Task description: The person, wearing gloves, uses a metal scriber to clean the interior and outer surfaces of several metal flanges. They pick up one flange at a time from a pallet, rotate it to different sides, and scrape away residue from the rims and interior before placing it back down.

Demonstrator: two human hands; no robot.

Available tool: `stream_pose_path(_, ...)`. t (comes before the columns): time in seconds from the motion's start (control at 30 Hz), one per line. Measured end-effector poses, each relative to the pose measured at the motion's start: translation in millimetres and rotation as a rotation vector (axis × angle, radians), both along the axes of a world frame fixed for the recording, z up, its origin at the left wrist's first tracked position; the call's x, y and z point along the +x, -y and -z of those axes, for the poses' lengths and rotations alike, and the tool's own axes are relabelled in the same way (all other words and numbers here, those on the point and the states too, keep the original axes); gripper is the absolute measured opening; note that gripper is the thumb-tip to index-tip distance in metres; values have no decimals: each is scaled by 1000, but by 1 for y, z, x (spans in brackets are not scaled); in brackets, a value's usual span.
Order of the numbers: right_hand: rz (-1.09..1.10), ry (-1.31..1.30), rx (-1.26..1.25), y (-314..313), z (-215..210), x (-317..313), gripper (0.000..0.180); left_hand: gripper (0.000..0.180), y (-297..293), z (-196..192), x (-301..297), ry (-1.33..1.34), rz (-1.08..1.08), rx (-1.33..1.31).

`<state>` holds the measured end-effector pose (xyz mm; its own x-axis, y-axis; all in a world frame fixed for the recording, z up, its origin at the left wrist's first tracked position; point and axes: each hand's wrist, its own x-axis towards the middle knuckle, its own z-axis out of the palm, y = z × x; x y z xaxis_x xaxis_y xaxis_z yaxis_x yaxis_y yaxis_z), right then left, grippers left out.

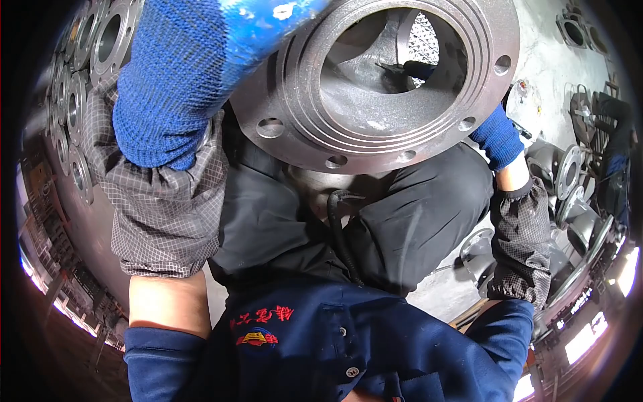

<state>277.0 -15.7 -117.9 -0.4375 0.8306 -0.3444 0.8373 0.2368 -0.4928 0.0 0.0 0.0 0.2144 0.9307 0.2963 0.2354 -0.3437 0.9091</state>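
Note:
A large grey metal pipe fitting with a round, bolt-holed flange fills the upper middle, in front of my knees. My left hand, in a blue knitted glove with a shiny coating, reaches over the flange's upper left side; its fingertips run out of the picture. At the flange's right edge, the cuff of my right hand's blue glove shows, and the fingers are hidden behind the metal. Inside the bore, a dark piece with a thin pointed end pokes in; what it belongs to cannot be made out.
A black hose runs between my bent legs. Several flanged metal parts are stacked at the left. More flanged fittings lie on the floor at the right, and others at the far right.

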Motion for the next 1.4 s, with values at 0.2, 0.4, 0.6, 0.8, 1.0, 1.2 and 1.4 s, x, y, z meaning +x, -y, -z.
stream_pose_path(0.2, -12, -2, -2, -6, 2, -2, 49, 27, -3, 15, -8, -20, -2, 135)
stream_pose_path(0.4, -18, -5, -7, -8, 3, -1, 48, 25, -4, 22, -11, -58, -22, 151)
stream_pose_path(0.6, -18, -7, -13, -7, 4, 0, 47, 24, -6, 23, -10, -78, -33, 164)
stream_pose_path(0.8, 1, 1, -9, -3, -1, 2, 45, 24, -7, 25, -8, -64, -50, 155)
stream_pose_path(1.0, 0, -9, -19, -3, 1, 0, 44, 24, -3, 21, -7, -60, -57, 130)
stream_pose_path(1.2, 3, -18, -33, -4, 2, -2, 43, 25, 3, 17, 2, -85, -159, 96)
stream_pose_path(1.4, 25, -20, -37, -4, -5, -1, 41, 25, -8, 16, -13, -19, 63, 205)
